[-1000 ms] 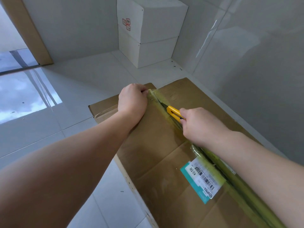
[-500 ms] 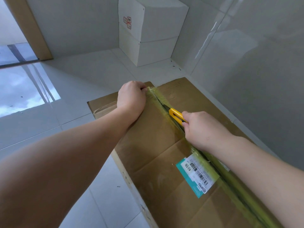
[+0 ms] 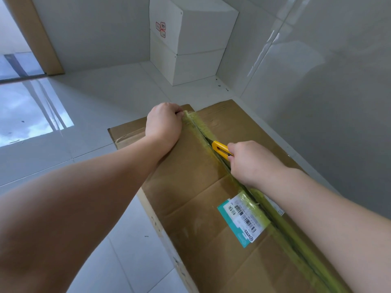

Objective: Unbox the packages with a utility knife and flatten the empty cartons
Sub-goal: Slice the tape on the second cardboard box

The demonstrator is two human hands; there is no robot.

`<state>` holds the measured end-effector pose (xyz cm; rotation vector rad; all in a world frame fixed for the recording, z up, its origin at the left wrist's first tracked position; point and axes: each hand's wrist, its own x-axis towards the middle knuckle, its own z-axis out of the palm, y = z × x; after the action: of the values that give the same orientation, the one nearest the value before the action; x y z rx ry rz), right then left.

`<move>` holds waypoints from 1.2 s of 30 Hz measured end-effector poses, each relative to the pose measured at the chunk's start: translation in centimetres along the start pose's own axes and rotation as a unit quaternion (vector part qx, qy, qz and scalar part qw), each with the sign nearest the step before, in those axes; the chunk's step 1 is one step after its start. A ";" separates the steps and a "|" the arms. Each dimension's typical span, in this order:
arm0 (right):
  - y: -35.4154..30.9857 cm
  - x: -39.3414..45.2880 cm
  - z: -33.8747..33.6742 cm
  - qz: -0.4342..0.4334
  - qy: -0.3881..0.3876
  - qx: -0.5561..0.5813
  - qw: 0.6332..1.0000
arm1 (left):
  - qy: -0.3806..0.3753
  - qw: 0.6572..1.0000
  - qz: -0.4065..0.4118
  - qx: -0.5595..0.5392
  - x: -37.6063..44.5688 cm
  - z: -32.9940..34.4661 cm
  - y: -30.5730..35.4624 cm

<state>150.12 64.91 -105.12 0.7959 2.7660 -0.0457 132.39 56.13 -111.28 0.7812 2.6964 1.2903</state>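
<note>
One brown carton [image 3: 190, 187]; our right hand [image 3: 251, 163] grips one yellow knife [image 3: 221, 149], left hand [image 3: 163, 125] fingers curled over its 12 o'clock edge; two white boxes [image 3: 190, 45] stacked beyond.

Hidden and cut-off parts
The knife [image 3: 221, 149] blade is hidden in the taped seam, its handle inside the right hand [image 3: 252, 162]; the carton [image 3: 190, 187] runs past the bottom edge; the label [image 3: 243, 220] print is too small to read

- carton [image 3: 190, 176] under my hands: plain brown;
- its tape [image 3: 296, 240]: yellow-green;
- my knife [image 3: 221, 149]: yellow;
- label [image 3: 241, 220]: teal and white, black barcode;
- stacked boxes [image 3: 190, 39]: white
</note>
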 end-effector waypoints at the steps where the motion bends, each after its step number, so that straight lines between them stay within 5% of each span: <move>1: 0.1 0.0 0.0 -0.001 0.001 -0.002 1.000 | 0.000 1.000 -0.002 -0.002 0.1 0.0 0.0; 36: 3.7 -6.5 0.8 -0.016 -0.027 -0.050 0.998 | 0.016 1.000 0.016 0.005 0.4 0.2 0.2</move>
<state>157.55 64.57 -104.08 0.7154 2.7063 0.0649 132.14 56.58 -111.23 0.8163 2.7269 1.3085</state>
